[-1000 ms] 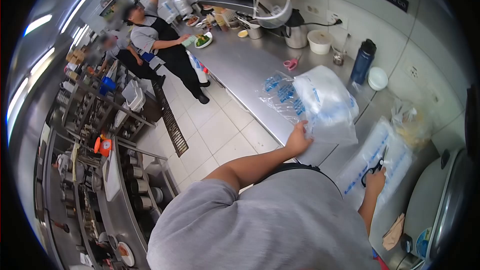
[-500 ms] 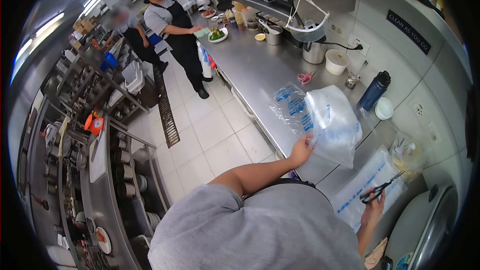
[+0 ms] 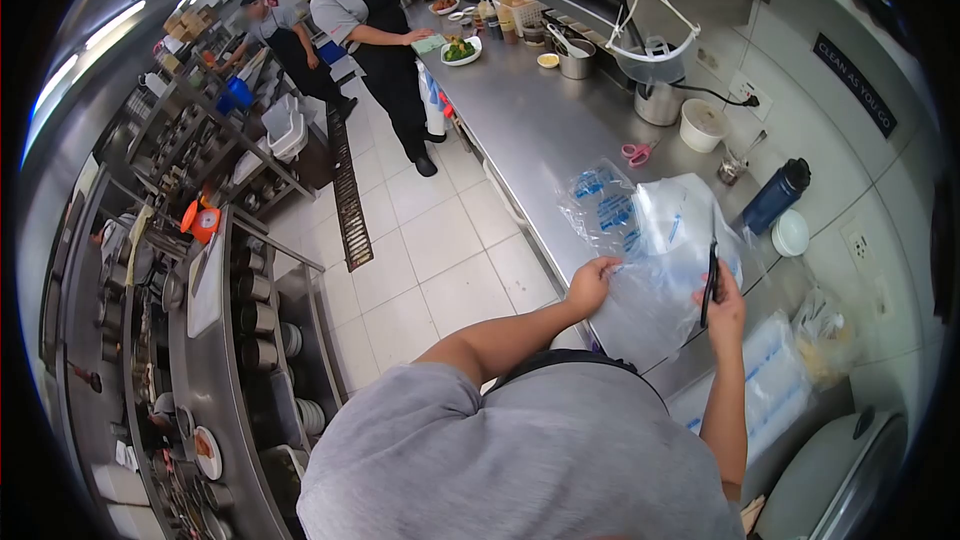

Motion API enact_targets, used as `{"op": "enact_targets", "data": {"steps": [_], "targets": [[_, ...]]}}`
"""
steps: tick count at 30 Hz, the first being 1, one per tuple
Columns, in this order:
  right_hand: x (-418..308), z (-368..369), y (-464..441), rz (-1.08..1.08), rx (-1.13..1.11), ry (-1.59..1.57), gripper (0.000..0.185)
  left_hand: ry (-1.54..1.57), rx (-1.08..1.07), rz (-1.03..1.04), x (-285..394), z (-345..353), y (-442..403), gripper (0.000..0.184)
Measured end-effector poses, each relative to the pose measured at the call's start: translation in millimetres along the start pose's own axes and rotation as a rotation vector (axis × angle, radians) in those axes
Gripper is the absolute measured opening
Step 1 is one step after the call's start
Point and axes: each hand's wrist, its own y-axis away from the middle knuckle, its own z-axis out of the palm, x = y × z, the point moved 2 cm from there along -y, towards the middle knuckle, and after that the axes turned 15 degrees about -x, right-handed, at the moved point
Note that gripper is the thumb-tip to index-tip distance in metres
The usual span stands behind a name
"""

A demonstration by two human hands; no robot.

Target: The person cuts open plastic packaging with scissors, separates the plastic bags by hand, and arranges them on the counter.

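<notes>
My left hand is closed on the near left edge of a clear plastic bag. The bag lies partly over a stack of clear plastic bags at the counter edge. In my right hand are black-handled scissors, held upright at the stack's right side, blades pointing away from me. I cannot tell whether the blades touch the plastic. Left of the stack lies crumpled clear wrapping with blue print.
Pink scissors, a white tub, a dark blue bottle and a white cup stand beyond the bags. Another pack of blue-printed plastic is at lower right. A co-worker stands along the metal counter.
My right hand has swung up and left with the scissors, from above the lower-right pack to the stack. The left hand has drawn the bag's edge slightly toward me.
</notes>
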Motion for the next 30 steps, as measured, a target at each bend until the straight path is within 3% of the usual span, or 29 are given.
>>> {"op": "enact_targets", "data": {"steps": [2,6,9,11,12,13,19,26,30], "targets": [[9.1,-14.1,-34.7,-0.111,0.093,0.487,0.067,0.05,-0.042,-0.144,17.2,-13.0,1.1,0.026],[30.6,-13.8,-95.4,-0.116,0.224,0.572,0.061,0.054,-0.076,-0.255,19.2,-18.4,-3.2,0.024],[83.0,-6.5,-126.3,-0.101,0.197,0.737,0.06,-0.025,-0.086,-0.184,-3.6,-12.8,-5.3,0.023],[105.2,1.4,-134.3,-0.219,0.227,0.792,0.059,-0.149,-0.155,-0.2,-2.4,-17.4,-5.6,0.023],[103.2,3.4,-134.4,-0.122,0.226,0.816,0.059,-0.156,-0.174,-0.219,-0.9,-20.6,-7.7,0.022],[104.3,7.4,-133.7,-0.016,0.221,0.827,0.06,-0.169,-0.199,-0.249,0.7,-22.7,-5.7,0.022],[90.9,7.7,-129.1,-0.024,0.239,0.697,0.061,-0.486,-0.452,-0.113,-2.8,-38.2,8.9,0.019],[96.0,6.0,-129.7,-0.071,0.244,0.704,0.06,-0.665,-0.575,0.082,-19.7,-43.9,18.7,0.015],[96.8,5.6,-130.1,-0.06,0.252,0.663,0.059,-0.689,-0.543,0.128,-22.3,-47.5,25.8,0.015]]}}
